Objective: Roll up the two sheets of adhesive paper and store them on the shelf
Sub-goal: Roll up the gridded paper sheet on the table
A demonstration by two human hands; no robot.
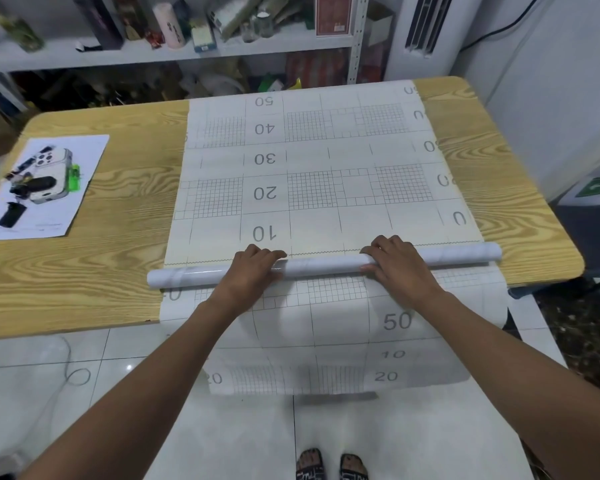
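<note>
Left hand, right hand gripping roll, forearms covering draped sheet

A white paper sheet lies at the left of the wood-grain table.

On the tabletop we find one sheet lying flat in the middle, reaching the far edge. The roll lies crosswise at its near end, our left hand and right hand curled over it. A second sheet hangs from the roll over the near edge. A printed page lies far left; the shelf stands behind.
</note>
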